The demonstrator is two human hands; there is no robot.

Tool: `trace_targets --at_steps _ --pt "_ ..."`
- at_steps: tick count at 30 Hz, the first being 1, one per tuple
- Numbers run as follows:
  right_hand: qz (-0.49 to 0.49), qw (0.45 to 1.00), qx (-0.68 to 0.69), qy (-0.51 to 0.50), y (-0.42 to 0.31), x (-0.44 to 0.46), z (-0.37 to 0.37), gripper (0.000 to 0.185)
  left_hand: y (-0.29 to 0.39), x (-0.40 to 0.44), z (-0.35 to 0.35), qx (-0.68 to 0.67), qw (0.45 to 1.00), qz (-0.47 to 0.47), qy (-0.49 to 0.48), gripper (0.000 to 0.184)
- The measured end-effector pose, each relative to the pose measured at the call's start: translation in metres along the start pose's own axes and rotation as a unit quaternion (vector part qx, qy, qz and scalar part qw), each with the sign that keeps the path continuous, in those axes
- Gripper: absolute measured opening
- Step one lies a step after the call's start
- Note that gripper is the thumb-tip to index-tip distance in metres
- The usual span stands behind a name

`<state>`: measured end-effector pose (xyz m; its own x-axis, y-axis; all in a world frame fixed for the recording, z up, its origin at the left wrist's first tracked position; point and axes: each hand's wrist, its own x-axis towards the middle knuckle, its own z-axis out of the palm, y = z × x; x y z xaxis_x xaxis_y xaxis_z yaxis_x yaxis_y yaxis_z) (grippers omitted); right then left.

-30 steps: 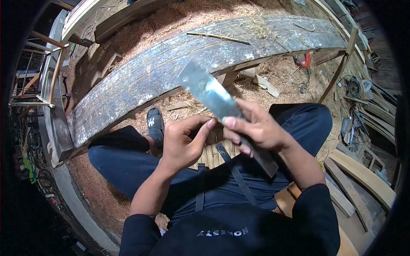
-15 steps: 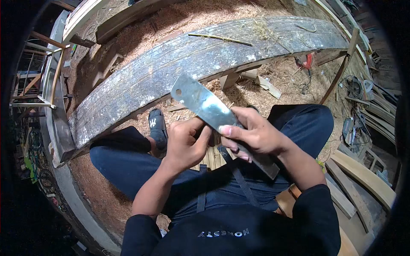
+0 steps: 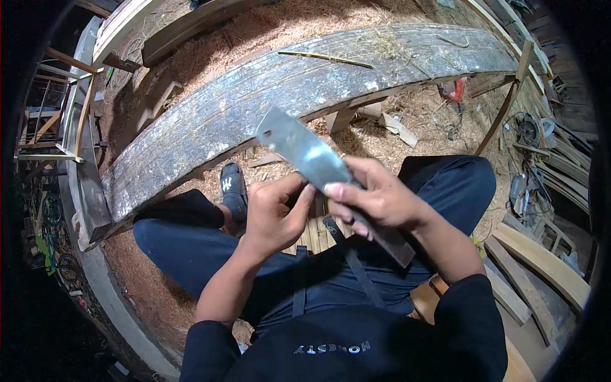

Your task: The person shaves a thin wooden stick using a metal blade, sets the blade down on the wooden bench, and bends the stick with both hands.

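Observation:
A long, flat metal blade (image 3: 304, 151) with a small hole near its far end slants across the middle of the view. My right hand (image 3: 382, 196) is closed around its lower half, thumb on top, and the dark near end sticks out below the palm. My left hand (image 3: 277, 210) is closed beside the blade's left edge, thumb against the bent index finger; whatever it pinches is hidden. Beyond both hands lies a curved, paint-stained plank (image 3: 254, 105) with a thin dark stick (image 3: 326, 59) on it.
Wood shavings (image 3: 254, 32) cover the ground. A red tool (image 3: 456, 91) lies under the plank's right part. Curved timber pieces (image 3: 541, 264) are at the lower right. A wooden frame (image 3: 79, 121) stands at the left, and a leaning strip (image 3: 506, 111) at the right.
The blade's far end has shifted slightly left and down since one second ago, and its hole now shows. Both hands keep nearly the same place and grip.

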<state>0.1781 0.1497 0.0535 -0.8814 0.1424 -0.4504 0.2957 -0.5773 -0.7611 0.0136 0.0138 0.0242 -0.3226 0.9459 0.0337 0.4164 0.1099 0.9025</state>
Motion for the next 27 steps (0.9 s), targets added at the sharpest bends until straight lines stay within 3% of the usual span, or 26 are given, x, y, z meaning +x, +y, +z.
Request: trace_targets --at_steps 5,9,12,15,19,27 --pt "-0.003 0.999 0.016 -0.044 0.013 0.004 0.0 0.021 -0.006 -0.001 0.005 -0.012 0.999 0.034 0.021 0.006" --pt "-0.024 1.0 0.01 -0.006 0.003 0.0 -0.002 0.021 -0.002 -0.002 0.002 -0.02 1.0 0.002 0.02 0.005" --pt "-0.011 0.999 0.016 -0.038 0.01 0.003 0.001 0.02 -0.002 -0.001 0.004 -0.017 1.0 0.003 0.017 0.005" --pt "-0.057 0.998 0.031 0.02 0.0 0.002 -0.01 0.019 0.002 -0.002 0.003 -0.02 1.0 -0.003 0.025 0.005" --pt "-0.027 0.998 0.032 -0.05 0.013 0.004 0.005 0.021 -0.004 -0.001 0.001 -0.021 1.0 -0.001 0.016 0.007" --pt "-0.013 0.999 0.017 -0.04 0.011 0.003 -0.001 0.021 -0.014 -0.002 -0.001 -0.053 0.998 0.01 -0.012 0.008"
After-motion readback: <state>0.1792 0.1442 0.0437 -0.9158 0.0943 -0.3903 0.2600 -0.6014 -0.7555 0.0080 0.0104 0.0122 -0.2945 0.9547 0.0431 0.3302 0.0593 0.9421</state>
